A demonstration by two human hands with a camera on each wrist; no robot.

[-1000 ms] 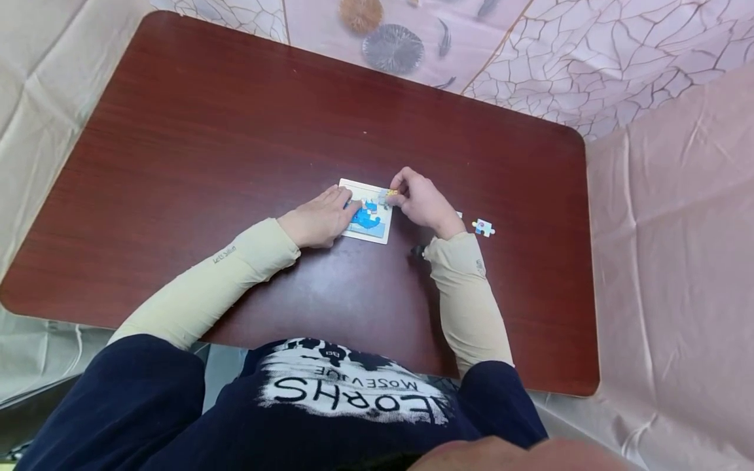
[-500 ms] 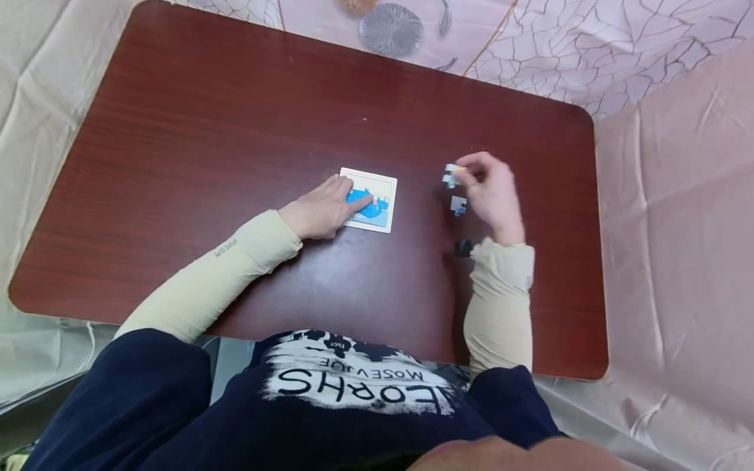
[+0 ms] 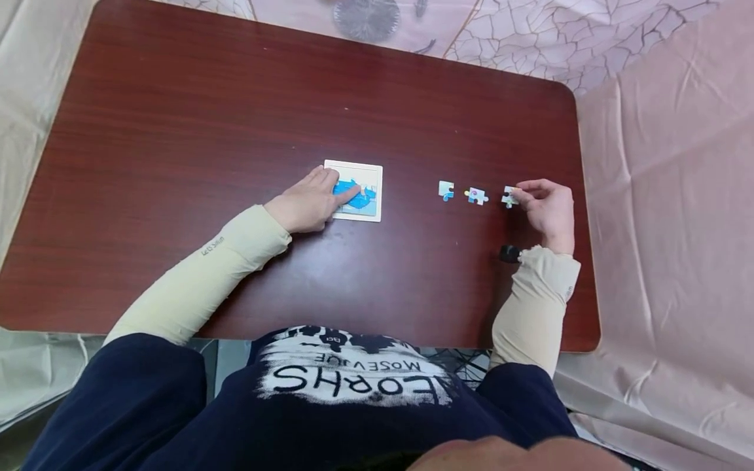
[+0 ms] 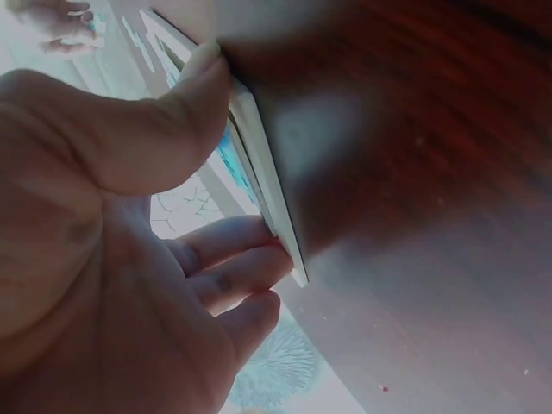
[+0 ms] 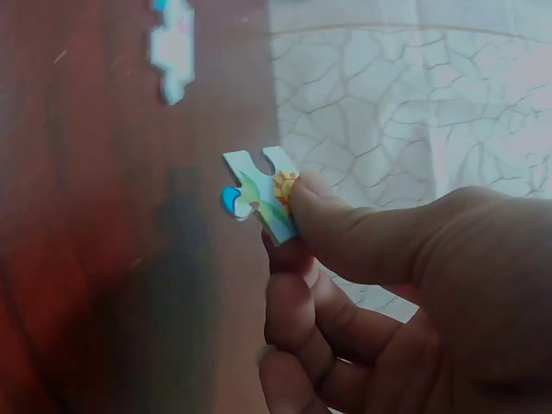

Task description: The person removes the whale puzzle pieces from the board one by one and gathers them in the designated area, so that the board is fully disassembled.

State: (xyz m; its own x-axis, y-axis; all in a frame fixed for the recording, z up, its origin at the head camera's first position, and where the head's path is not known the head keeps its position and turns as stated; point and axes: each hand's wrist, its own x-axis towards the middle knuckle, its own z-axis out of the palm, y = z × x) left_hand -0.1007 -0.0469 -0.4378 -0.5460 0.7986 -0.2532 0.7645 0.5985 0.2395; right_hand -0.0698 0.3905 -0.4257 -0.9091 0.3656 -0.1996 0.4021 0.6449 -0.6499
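Observation:
My left hand [image 3: 306, 199] rests on the left side of a white-framed jigsaw puzzle board [image 3: 379, 196] showing a blue animal picture. Its thumb lies across the board, and its other fingers touch the frame's edge in the left wrist view. Well to the right, my right hand [image 3: 548, 209] pinches a jigsaw piece [image 5: 254, 198] between thumb and forefinger. That piece is pale blue with green, a yellow sun and a blue tab. Two loose pieces lie between board and right hand: a pale one with a blue patch [image 3: 446, 190] and one with a pink swirl [image 3: 476, 196].
The dark red wooden table [image 3: 235, 111] extends around the board on all sides. Patterned pale cloth [image 3: 530, 39] hangs beyond its far edge, and plain pinkish cloth [image 3: 660, 196] hangs at the right. A small black device [image 3: 509, 254] sits at my right wrist.
My right hand has moved right, from the board's upper right corner past the loose pieces, with a jigsaw piece in its fingers. The left hand stays on the board. The head view has shifted slightly.

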